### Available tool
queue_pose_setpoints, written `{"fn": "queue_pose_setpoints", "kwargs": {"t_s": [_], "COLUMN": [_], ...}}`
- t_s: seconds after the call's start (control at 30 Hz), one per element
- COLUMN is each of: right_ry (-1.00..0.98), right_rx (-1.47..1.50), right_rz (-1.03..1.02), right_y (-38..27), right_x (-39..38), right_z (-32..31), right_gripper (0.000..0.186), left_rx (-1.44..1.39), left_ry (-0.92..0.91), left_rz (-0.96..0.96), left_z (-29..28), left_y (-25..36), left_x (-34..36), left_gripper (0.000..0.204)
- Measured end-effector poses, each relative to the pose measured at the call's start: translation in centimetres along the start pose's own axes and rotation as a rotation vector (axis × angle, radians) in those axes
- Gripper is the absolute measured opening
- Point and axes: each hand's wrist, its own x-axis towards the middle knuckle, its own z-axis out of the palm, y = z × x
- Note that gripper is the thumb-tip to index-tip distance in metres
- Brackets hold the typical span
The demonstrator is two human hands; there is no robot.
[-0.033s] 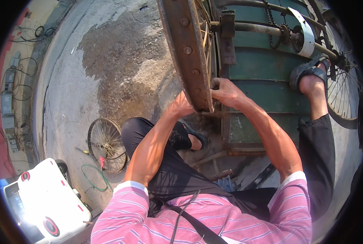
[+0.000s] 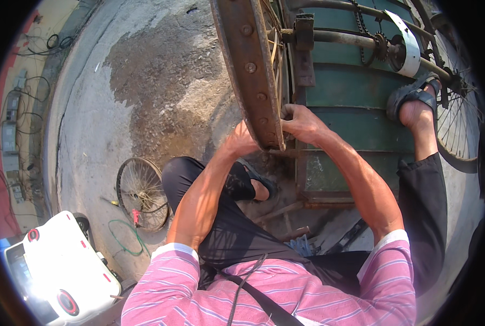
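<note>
A rusty bare wheel rim (image 2: pixel 256 81), dotted with round spoke heads, stands upright in front of me. My left hand (image 2: pixel 243 140) is at the rim's lower left side, its fingers hidden behind the metal. On the other side, my right hand (image 2: pixel 303 126) is closed, with thumb and forefinger pressed together against the rim's lower edge. Whatever they pinch is too small or covered to make out. Spokes (image 2: pixel 275 46) show along the rim's right side, leading to an axle (image 2: pixel 334 36).
A green cart body (image 2: pixel 340 127) lies right of the rim, with a chain and sprocket (image 2: pixel 382 46) and another spoked wheel (image 2: pixel 459 119) beyond. My sandalled foot (image 2: pixel 416 100) rests by it. A loose wheel (image 2: pixel 143 193), green cord (image 2: pixel 124 251) and white vehicle (image 2: pixel 63 266) are at left.
</note>
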Motion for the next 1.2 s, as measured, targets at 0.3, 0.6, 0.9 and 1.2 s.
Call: {"fn": "queue_pose_setpoints", "kwargs": {"t_s": [0.3,0.6,0.9,1.2], "right_ry": [0.032,0.153,0.287,0.359], "right_rx": [-0.124,-0.437,-0.055,-0.056], "right_rz": [-0.027,-0.094,-0.127,-0.27], "right_y": [0.0,-0.2,2.4,0.9], "right_x": [1.0,0.5,-3.2,-4.1], "right_z": [0.7,1.4,3.1,3.9], "right_gripper": [0.059,0.063,0.051,0.045], "left_rx": [0.182,-0.163,-0.237,-0.472], "left_ry": [0.097,0.092,0.135,0.165], "left_rz": [-0.059,-0.03,-0.107,-0.097], "left_z": [-1.2,-0.2,-0.1,1.1], "left_y": [2.2,-1.8,0.0,0.9], "left_x": [-1.0,-0.6,-1.2,-1.1], "left_gripper": [0.032,0.034,0.032,0.038]}}
